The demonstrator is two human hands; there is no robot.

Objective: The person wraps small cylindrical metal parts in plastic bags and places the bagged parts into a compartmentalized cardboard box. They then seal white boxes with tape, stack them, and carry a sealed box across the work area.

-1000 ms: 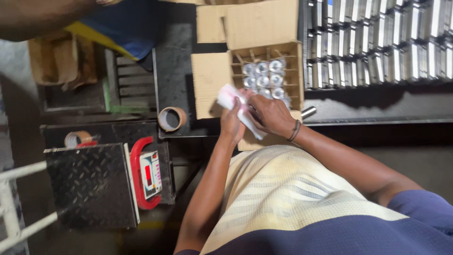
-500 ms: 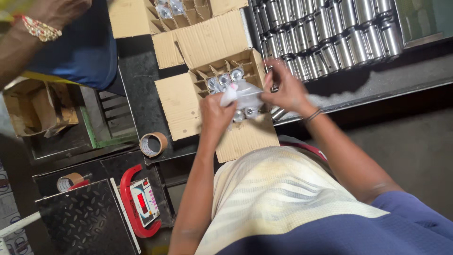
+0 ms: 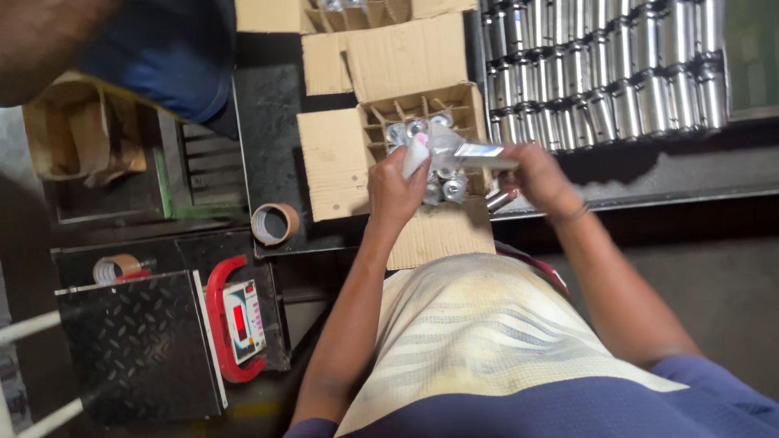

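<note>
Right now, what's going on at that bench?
A person holds a metal cylinder in a clear plastic bag between both hands: the left hand grips one end, the right hand the other. It hangs over an open cardboard box whose divider cells already hold several shiny cylinders. Rows of metal cylinders stand behind on the bench, a tape roll lies to the left, and a weighing scale sits below it.

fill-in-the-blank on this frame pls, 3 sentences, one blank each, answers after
1. Both hands, left hand and right hand, hold a clear plastic bag over an open ____ box with dividers.
2. The roll of tape lies to the ____ of that box in the picture.
3. The rows of cylinders at the upper right are ____ in colour.

Answers: cardboard; left; silver
</note>
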